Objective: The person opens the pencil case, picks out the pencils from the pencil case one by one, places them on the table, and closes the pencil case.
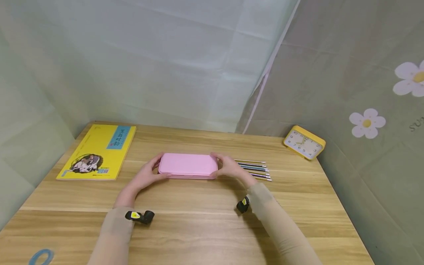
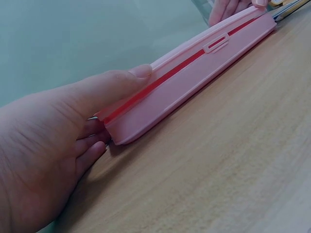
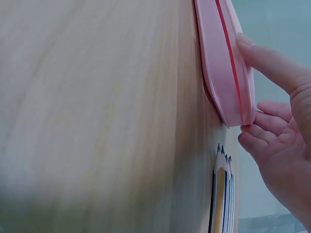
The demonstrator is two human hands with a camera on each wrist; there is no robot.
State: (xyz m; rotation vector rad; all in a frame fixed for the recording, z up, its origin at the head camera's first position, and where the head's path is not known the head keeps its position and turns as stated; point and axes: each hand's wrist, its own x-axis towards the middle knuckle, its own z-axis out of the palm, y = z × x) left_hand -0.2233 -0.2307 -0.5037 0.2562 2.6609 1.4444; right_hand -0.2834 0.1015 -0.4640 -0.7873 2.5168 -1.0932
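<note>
A pink pencil case (image 1: 188, 164) lies flat on the wooden table, its long side facing me. My left hand (image 1: 148, 173) grips its left end, thumb on the front edge and fingers around the end. At the other end my right hand (image 1: 230, 168) holds it the same way. In the left wrist view a red strip runs along the seam between lid and base, with a small clasp (image 2: 216, 43) at the middle of the front. The lid is down, and the inside is hidden. Several pencils (image 1: 255, 170) lie side by side just right of the case, partly behind my right hand.
A yellow book (image 1: 99, 147) lies at the back left of the table. The yellow alarm clock (image 1: 304, 143) stands near the right back edge. Curtains hang close behind and on both sides. A blue ring-shaped thing (image 1: 41, 256) is cut off at the front left.
</note>
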